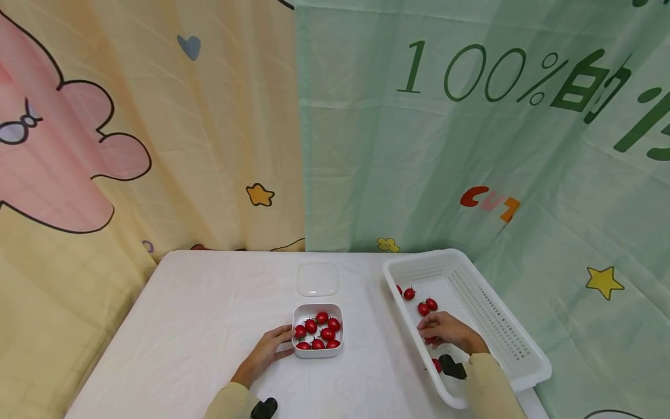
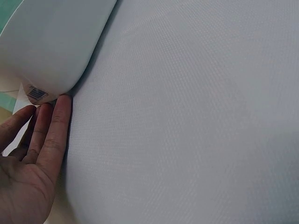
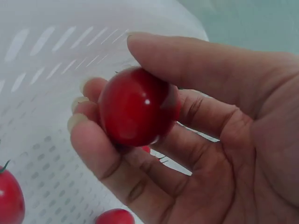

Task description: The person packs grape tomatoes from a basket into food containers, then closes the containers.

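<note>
In the right wrist view, a glossy red cherry tomato [image 3: 138, 108] is held between the thumb and curled fingers of my right hand [image 1: 446, 330], over the white perforated basket [image 1: 497, 291]. More cherry tomatoes [image 1: 423, 308] lie on the basket floor, one of them close to my wrist. My left hand [image 1: 269, 349] touches the left side of a small white box [image 1: 316, 353] with its fingertips, fingers nearly straight. Inside that box sit several cherry tomatoes [image 1: 327, 334]. The left wrist view shows the fingers against the box's lower side [image 2: 51, 42], near a barcode label [image 2: 37, 93].
A clear lid [image 1: 317, 279] lies on the white-covered table [image 1: 209, 302] just behind the box. The basket stands along the table's right edge. Printed curtains [image 1: 225, 128] hang behind the table and at its sides. A dark wrist mount [image 1: 264, 408] shows on the left sleeve.
</note>
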